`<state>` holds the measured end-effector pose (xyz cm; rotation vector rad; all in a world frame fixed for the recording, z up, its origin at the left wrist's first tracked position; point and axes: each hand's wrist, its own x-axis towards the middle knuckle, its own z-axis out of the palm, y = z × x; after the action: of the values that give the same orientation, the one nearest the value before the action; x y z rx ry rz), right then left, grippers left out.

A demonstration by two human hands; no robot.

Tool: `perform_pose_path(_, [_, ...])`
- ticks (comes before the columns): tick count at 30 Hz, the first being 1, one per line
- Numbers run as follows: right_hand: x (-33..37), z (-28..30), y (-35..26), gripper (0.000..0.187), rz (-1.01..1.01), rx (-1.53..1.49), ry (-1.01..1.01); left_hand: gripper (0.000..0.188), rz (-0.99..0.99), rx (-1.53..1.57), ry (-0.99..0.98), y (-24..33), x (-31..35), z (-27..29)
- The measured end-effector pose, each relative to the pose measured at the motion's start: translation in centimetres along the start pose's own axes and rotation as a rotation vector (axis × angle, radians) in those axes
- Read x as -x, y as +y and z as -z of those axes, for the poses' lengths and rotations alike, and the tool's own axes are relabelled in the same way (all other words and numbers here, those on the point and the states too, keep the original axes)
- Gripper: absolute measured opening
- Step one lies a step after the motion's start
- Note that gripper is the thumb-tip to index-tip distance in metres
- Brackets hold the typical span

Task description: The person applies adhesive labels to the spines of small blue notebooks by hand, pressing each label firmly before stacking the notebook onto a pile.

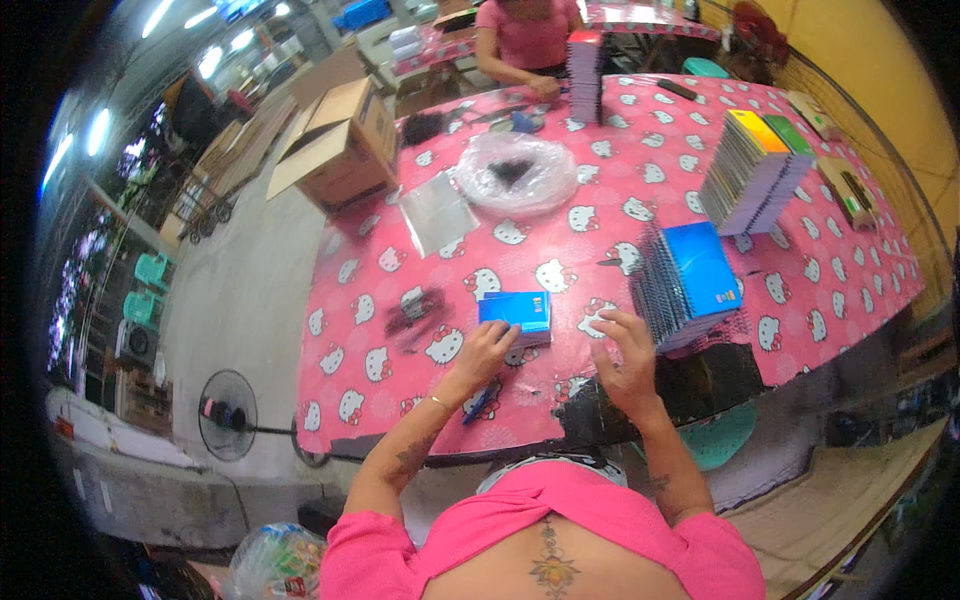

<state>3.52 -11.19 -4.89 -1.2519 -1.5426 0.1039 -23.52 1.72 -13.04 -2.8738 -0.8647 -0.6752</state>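
Observation:
A small pile of blue-covered notebooks lies on the pink patterned tablecloth in front of me. My left hand has its fingers closed over the pile's near left edge; what the fingertips do underneath is hidden. To the right, my right hand is raised with fingers apart and nothing in it. Just beyond that hand stands a tall, leaning stack of blue spiral notebooks. A blue pen rests on the cloth below my left wrist.
A clear plastic roll and a flat plastic sheet lie farther back. An open cardboard box stands at the far left. Yellow and green notebooks are stacked at right. Across the table, a person sits beside another stack.

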Motion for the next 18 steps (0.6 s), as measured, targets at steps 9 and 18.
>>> perform_pose_path(9, [8.7, -7.3, 7.2, 0.041, -0.391, -0.343, -0.399, 0.031, 0.063, 0.342, 0.053, 7.9, -0.2, 1.4])
perform_pose_path(18, [8.2, -8.7, 6.3, 0.031, -0.630, -0.576, -0.356, 0.029, 0.292, -0.324, 0.152, -9.5, 6.1, 1.5])
